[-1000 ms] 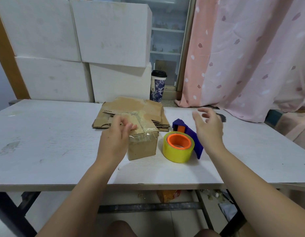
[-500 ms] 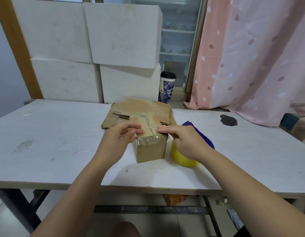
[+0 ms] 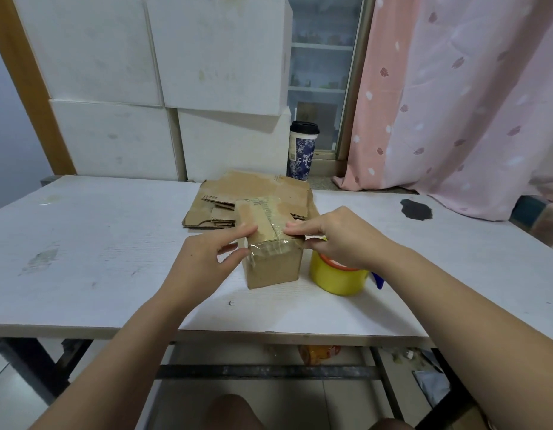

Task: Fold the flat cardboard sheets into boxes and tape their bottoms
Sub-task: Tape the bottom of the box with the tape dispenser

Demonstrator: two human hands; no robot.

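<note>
A small brown cardboard box [image 3: 273, 268] stands in the middle of the white table [image 3: 114, 259], with clear tape running over its top and down its near face. My left hand [image 3: 207, 259] holds its left upper edge, fingers on top and thumb on the side. My right hand [image 3: 337, 237] grips the right upper edge the same way. Flat cardboard sheets [image 3: 253, 193] lie stacked just behind the box. A yellow tape roll [image 3: 337, 279] with an orange core sits to the right of the box, partly hidden under my right wrist.
A blue tape dispenser part [image 3: 378, 279] peeks out right of the roll. A dark stain [image 3: 416, 209] marks the table's far right. A lidded paper cup [image 3: 303, 150] stands behind the table. White boxes [image 3: 151, 88] are stacked at the back, a pink curtain [image 3: 455, 103] hangs at right.
My right hand came in from above the tape roll to the box's right edge. Both hands now hold the box, and the view has moved closer.
</note>
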